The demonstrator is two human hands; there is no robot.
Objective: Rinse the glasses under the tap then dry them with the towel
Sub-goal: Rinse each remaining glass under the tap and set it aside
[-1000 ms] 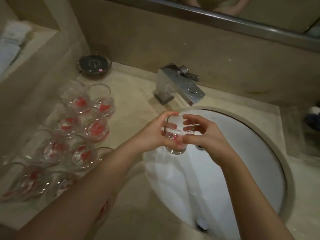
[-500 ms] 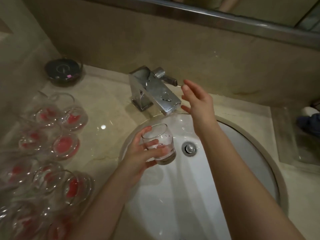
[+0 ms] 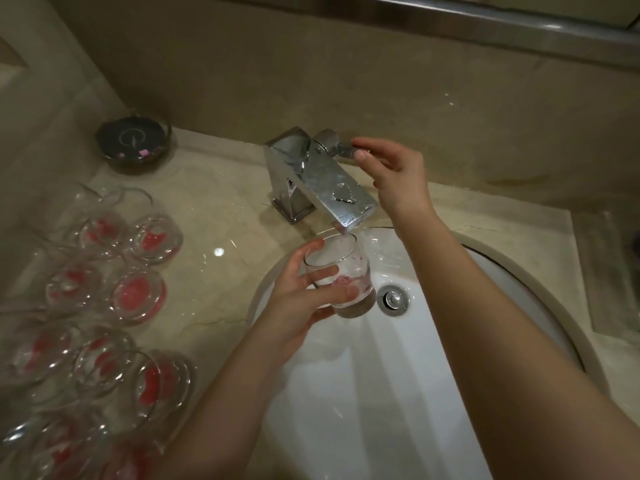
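Glass (image 3: 337,275) now under spout (image 3: 349,216)

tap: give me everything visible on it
The tap is a boxy chrome fitting, wet with droplets, standing on the beige counter behind the white sink. Its flat slanted spout reaches over the basin; no stream is plainly visible. The right hand pinches its lever at the back. The left hand holds a clear glass just under the outlet.

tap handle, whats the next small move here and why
Probably turn the tap handle to start the water. The right hand has its fingertips on it, the left hand holds a glass with pink residue right under the spout, and no stream is visible.
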